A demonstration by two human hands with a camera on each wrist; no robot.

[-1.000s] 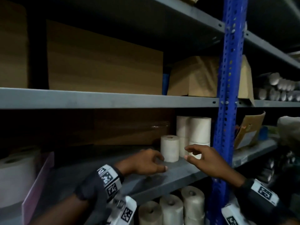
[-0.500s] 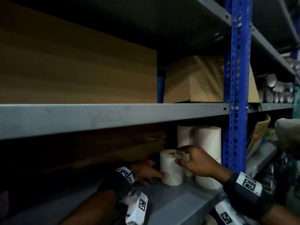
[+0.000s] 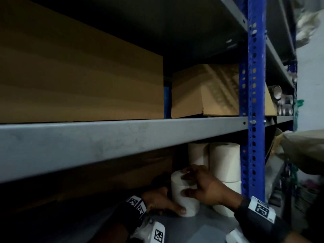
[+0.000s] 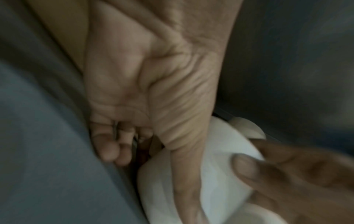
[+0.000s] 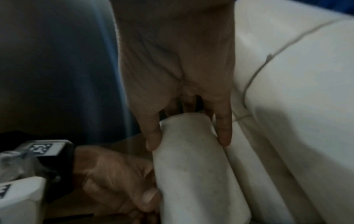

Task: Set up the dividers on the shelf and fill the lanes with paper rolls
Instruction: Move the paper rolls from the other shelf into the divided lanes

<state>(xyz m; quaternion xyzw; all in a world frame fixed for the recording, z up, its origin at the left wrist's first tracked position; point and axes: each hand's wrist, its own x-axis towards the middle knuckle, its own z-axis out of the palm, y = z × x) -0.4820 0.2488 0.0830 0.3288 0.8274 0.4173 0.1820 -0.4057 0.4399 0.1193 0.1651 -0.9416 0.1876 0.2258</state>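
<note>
A small white paper roll (image 3: 181, 197) stands upright on the grey shelf (image 3: 201, 228). My right hand (image 3: 196, 185) grips it from the top and right side, with the thumb on its front. In the right wrist view my right hand (image 5: 189, 133) pinches the roll (image 5: 195, 174) between thumb and fingers. My left hand (image 3: 163, 202) is at the roll's lower left, its thumb laid across the base. The left wrist view shows the left hand (image 4: 149, 153) with its thumb along the roll (image 4: 220, 169) and its fingers curled beside it. No divider is visible.
Taller white rolls (image 3: 224, 160) are stacked just right of the small one, against the blue upright post (image 3: 252, 155). A dark brown carton (image 3: 122, 172) fills the shelf behind. Cardboard boxes (image 3: 205, 92) sit on the grey shelf above (image 3: 122, 142), which hangs low over my hands.
Both hands reached in from the shelf's front edge. The right hand closed over the small roll's top and side, and the left hand came against its base. The view moved closer and lower.
</note>
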